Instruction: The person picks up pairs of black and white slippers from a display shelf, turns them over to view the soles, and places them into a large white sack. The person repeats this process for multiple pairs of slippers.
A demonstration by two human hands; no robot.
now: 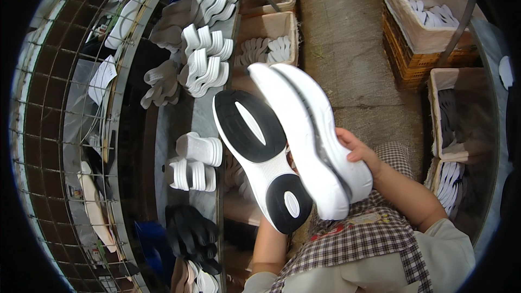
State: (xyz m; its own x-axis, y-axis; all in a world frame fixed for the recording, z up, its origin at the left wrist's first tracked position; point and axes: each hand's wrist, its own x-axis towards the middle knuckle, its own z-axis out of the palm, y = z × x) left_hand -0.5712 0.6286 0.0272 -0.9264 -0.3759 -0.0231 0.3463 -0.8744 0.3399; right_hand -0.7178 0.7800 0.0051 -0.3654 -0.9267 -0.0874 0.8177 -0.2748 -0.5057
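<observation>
My right hand (358, 151) is closed around the right edge of white shoe soles (306, 130), which look like two pressed together with a dark gap between them. Beside them on the left, touching, is a white shoe sole with two black oval pads (252, 127), its tread turned up toward me. My left forearm (269, 247) rises behind this black-and-white sole. The left hand itself is almost wholly hidden there, and the sole is held up off the surfaces below. Both sets of soles slant from upper left to lower right in front of my checked apron (358, 239).
Stacked white soles (203, 65) line a narrow grey shelf on the left, with black soles (190, 233) nearer me. Wire mesh (65, 103) stands beyond it. Cloth-lined bins (296, 38) of soles sit past the shelf. On the right are an orange crate (401, 54) and more lined bins.
</observation>
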